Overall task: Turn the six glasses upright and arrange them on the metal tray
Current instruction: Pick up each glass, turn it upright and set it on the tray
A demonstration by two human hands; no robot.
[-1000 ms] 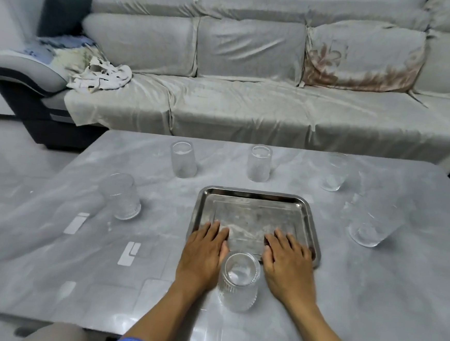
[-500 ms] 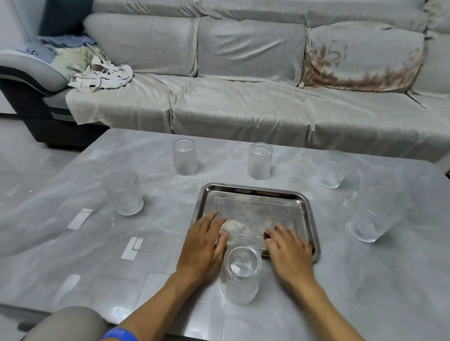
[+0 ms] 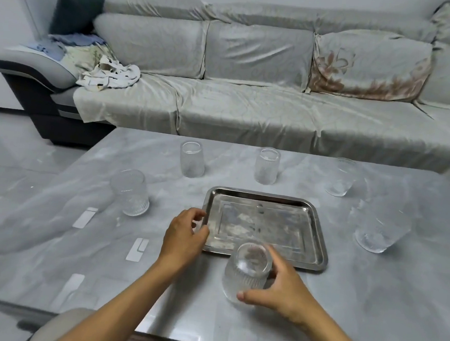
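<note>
A metal tray point(image 3: 268, 222) lies in the middle of the grey table with nothing on it. Just in front of it, a ribbed glass point(image 3: 246, 273) stands upside down. My right hand point(image 3: 283, 288) is wrapped around this glass, thumb on its near side and fingers behind it. My left hand point(image 3: 185, 234) hovers with curled fingers at the tray's left rim, holding nothing. Other glasses stand base-up around the tray: left point(image 3: 130, 192), back left point(image 3: 192, 159), back middle point(image 3: 266, 165), back right point(image 3: 340, 176) and right point(image 3: 380, 231).
A grey sofa point(image 3: 250, 105) runs along the far side of the table, with crumpled cloths point(image 3: 110, 76) on its left end. White tape marks point(image 3: 137, 249) are stuck on the tabletop left of my hands. The table's front edge is close to my body.
Both hands have lifted off the tray's front edge. My right hand has come back and closed around the near glass. My left hand has shifted left to the tray's rim.
</note>
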